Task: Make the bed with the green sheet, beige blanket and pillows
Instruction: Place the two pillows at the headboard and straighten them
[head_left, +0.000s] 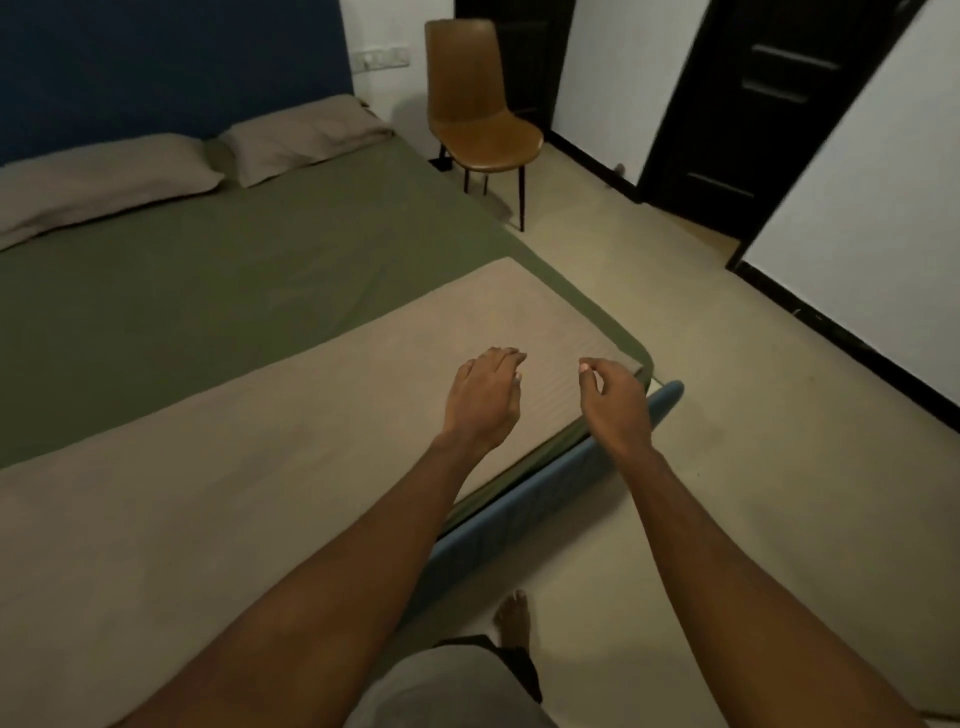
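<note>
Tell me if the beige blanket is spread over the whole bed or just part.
Part only. The blanket lies flat as a band across the foot end; bare green sheet shows between it and the pillows.

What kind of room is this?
Most likely a bedroom: a wide bed with a green sheet, two pillows at its head, a beige blanket across its foot, and a brown chair beside it.
</note>
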